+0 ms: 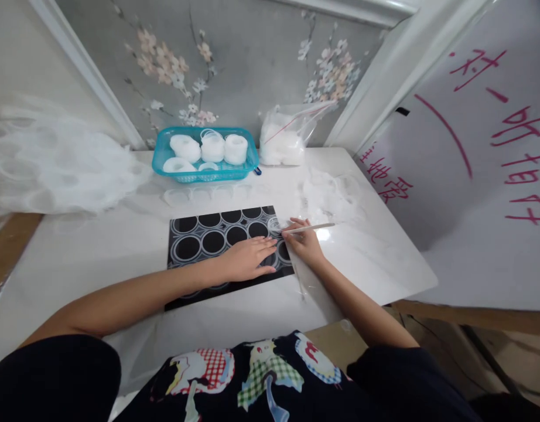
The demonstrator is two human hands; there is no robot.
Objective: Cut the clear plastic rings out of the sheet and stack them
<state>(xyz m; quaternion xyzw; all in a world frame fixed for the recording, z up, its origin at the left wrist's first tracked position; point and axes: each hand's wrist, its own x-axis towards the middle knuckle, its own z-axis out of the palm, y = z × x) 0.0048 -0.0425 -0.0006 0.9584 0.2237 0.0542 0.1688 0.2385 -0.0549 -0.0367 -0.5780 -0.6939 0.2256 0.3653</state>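
Note:
A black sheet [200,221] printed with or bearing rows of pale rings lies on the white table. My left hand [246,258] rests flat on its right part, fingers stretched out and holding nothing. At the sheet's right edge, my right hand [304,241] is closed around a thin pale stick [314,227] that points to the right. Just beside those fingertips are a few translucent rings [276,224]; whether the fingers also grip them, I cannot tell. A clear film [303,281] hangs or lies below the right hand.
Behind the sheet stands a blue basket [156,155] with stacks of white rings [235,149]. A zip bag [284,138] of white items is to its right. Loose translucent pieces [331,193] lie at the right, a big white heap [54,164] at the left. A whiteboard [450,234] borders the table's right side.

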